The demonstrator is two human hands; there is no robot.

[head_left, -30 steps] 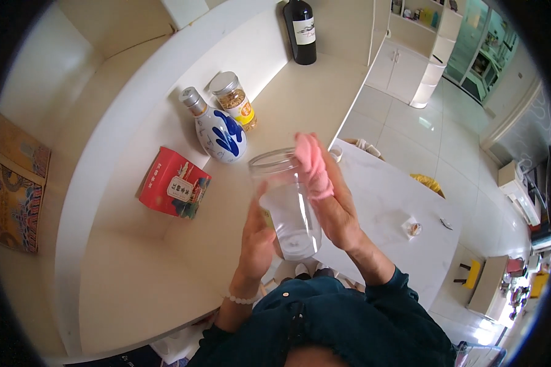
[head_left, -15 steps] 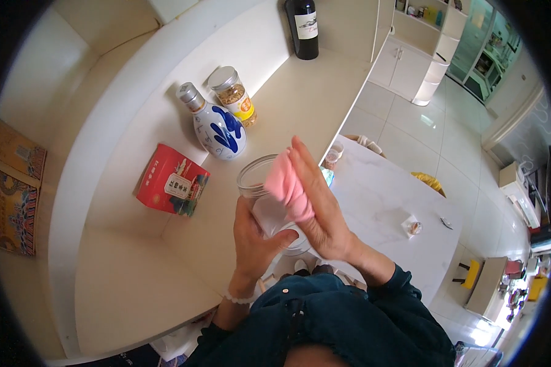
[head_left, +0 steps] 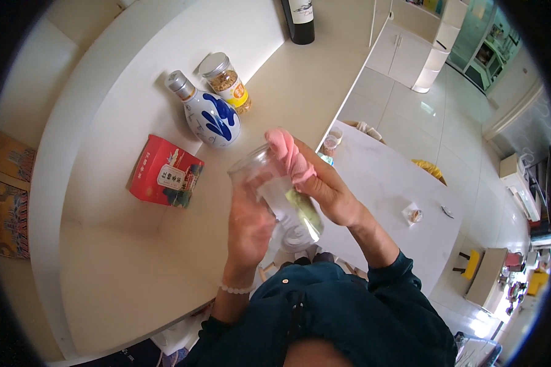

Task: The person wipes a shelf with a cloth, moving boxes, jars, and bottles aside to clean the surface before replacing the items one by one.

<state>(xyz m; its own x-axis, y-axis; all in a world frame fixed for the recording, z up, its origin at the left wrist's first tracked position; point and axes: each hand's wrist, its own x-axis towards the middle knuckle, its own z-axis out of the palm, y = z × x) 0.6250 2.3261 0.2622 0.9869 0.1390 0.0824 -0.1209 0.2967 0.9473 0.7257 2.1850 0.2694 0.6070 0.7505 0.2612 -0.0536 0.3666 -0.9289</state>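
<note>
A clear jar (head_left: 297, 229), tilted over the shelf's front edge, is gripped by my left hand (head_left: 249, 229), which is blurred and wraps round its near left side. A pale green patch shows on or through the jar's wall. My right hand (head_left: 338, 199) is closed on a pink cloth (head_left: 283, 153), pressing it against the jar's rim and right side. Part of the rim is hidden by the cloth.
On the shelf (head_left: 306, 85) stand a red box (head_left: 165, 174), a blue-and-white bottle (head_left: 213, 119), a lidded jar of dry bits (head_left: 229, 85) and a dark wine bottle (head_left: 301, 24). A white marble-look table (head_left: 373, 189) lies lower right, bearing a cup (head_left: 332, 142).
The jar has turned in my left hand, and a green patch now shows. The pink cloth has shifted up and left at the rim. The view has moved slightly.
</note>
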